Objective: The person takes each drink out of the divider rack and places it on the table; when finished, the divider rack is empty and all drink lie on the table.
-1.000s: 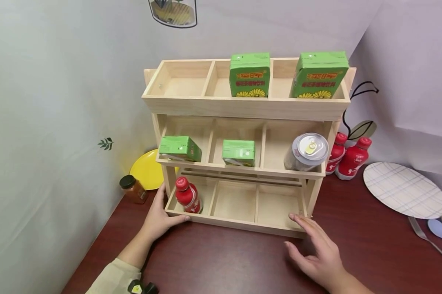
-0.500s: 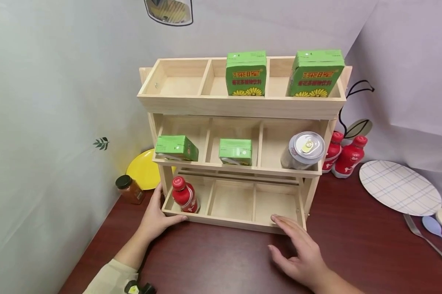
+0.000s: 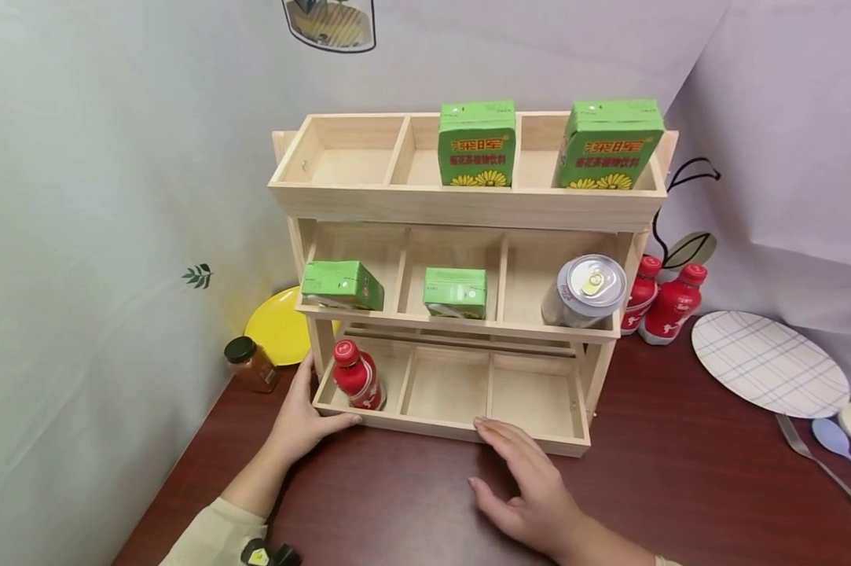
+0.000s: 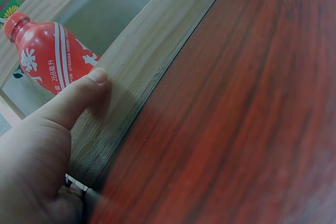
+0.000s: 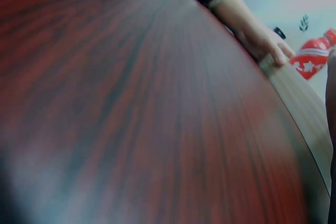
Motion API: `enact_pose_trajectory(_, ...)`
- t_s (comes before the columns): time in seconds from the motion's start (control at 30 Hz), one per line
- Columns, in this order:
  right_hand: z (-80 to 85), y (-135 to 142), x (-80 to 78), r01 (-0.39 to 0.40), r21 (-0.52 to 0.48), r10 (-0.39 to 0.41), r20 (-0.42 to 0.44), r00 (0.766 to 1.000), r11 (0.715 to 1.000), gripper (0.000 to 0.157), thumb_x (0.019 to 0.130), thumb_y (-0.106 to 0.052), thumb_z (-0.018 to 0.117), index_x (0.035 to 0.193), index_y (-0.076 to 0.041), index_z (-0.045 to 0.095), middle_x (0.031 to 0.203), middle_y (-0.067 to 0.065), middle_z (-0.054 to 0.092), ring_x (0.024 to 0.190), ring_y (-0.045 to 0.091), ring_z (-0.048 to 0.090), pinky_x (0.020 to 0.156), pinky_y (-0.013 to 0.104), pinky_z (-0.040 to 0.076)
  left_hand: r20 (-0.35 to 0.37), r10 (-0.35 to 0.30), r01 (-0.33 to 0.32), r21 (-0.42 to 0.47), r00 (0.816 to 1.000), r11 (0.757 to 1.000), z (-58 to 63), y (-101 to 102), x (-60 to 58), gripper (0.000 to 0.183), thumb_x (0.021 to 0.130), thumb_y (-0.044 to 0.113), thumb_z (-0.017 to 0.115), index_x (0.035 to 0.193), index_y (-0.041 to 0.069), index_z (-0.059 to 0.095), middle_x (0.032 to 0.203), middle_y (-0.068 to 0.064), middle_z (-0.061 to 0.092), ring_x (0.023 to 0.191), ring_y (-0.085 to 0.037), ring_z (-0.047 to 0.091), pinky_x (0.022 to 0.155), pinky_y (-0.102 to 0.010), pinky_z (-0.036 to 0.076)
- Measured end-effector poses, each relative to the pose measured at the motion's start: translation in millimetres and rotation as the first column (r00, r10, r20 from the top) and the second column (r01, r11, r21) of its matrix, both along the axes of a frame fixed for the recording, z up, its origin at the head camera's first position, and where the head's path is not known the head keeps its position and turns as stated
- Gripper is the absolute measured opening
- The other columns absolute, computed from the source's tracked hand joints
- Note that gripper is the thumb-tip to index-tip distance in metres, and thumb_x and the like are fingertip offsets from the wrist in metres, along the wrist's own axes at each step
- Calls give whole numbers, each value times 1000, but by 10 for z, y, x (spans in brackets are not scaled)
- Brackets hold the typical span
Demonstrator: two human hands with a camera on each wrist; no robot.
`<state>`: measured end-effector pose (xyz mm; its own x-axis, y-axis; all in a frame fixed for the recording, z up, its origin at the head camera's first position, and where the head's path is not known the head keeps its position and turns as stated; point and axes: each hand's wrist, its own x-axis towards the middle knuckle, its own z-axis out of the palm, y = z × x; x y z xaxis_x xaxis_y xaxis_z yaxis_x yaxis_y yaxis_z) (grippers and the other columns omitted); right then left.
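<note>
A three-tier wooden shelf [image 3: 467,206] with divided compartments stands on the table. My left hand [image 3: 303,422] holds its lower left corner, thumb on the front board [image 4: 131,66] and the other fingers along the side. Just above that thumb, a red bottle [image 3: 357,376] sits in the bottom tier's left compartment. My right hand [image 3: 527,491] is at the bottom tier's front edge with its fingers extended and nothing held; whether the fingertips touch the wood is unclear. Green drink cartons [image 3: 477,145] occupy the top and middle tiers. A silver can [image 3: 585,289] stands in the middle tier's right compartment.
Left of the shelf are a yellow plate [image 3: 278,326] and a dark-lidded jar [image 3: 251,364]. Two red bottles [image 3: 673,305] stand behind its right side. Farther right lie a checked plate [image 3: 768,362], a fork [image 3: 814,456] and a blue spoon [image 3: 833,436].
My right hand has slid leftward along the bottom tier's front, from the right compartment to near the middle. My left hand keeps its hold on the corner.
</note>
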<state>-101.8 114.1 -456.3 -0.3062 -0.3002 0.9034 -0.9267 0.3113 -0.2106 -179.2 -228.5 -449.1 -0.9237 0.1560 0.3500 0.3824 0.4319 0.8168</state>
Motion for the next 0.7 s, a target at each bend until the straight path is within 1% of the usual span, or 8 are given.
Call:
enact_pose_trajectory(0.13, -4, -98, -19, 1, 18, -1, 7, 1000, 1000, 53, 82, -13, 72, 121, 18, 55, 124, 26, 58, 109, 40, 58, 99, 39, 42, 9, -1, 1, -1, 1000, 1000, -1, 0, -3, 120, 59, 17, 95, 153, 12, 21, 146, -8, 36, 129, -23, 39, 103, -27, 32)
enact_pose_trajectory(0.23, -3, -163, -34, 4, 26, -4, -3, 1000, 1000, 52, 82, -13, 72, 121, 17, 55, 124, 26, 58, 110, 40, 58, 98, 41, 42, 14, 1, -1, -4, 1000, 1000, -2, 0, -3, 121, 58, 17, 95, 153, 13, 21, 146, -7, 36, 129, -22, 39, 104, -33, 33)
enact_pose_trajectory(0.33, 5, -225, -48, 14, 24, -14, -17, 1000, 1000, 51, 81, -13, 72, 120, 17, 56, 123, 27, 58, 109, 41, 58, 97, 42, 43, 16, 1, -1, -7, 1000, 1000, -3, -2, -1, 121, 59, 18, 95, 153, 12, 20, 146, -7, 36, 129, -22, 39, 103, -37, 33)
enact_pose_trajectory(0.43, 16, -290, -66, 26, 18, -26, -28, 999, 999, 50, 82, -14, 71, 119, 16, 57, 122, 27, 59, 108, 41, 58, 96, 43, 44, 19, -1, 1, -8, 1000, 1000, -3, -6, 0, 121, 59, 18, 95, 153, 12, 20, 146, -7, 35, 129, -23, 39, 103, -37, 34)
enact_pose_trajectory(0.57, 40, -376, -102, 39, 25, -38, -45, 998, 999, 50, 82, -15, 70, 119, 16, 58, 123, 26, 59, 108, 41, 59, 94, 44, 46, 22, 0, 0, -11, 1000, 1000, -6, -12, -4, 120, 59, 18, 95, 153, 13, 20, 146, -6, 36, 128, -22, 40, 102, -29, 34)
enact_pose_trajectory(0.7, 66, -441, -139, 43, 26, -41, -74, 996, 999, 48, 82, -15, 69, 118, 16, 58, 121, 27, 60, 107, 41, 60, 92, 44, 48, 25, -5, 6, -15, 1000, 1000, -7, -13, -13, 119, 60, 18, 94, 153, 13, 20, 145, -5, 38, 127, -21, 40, 101, -29, 34)
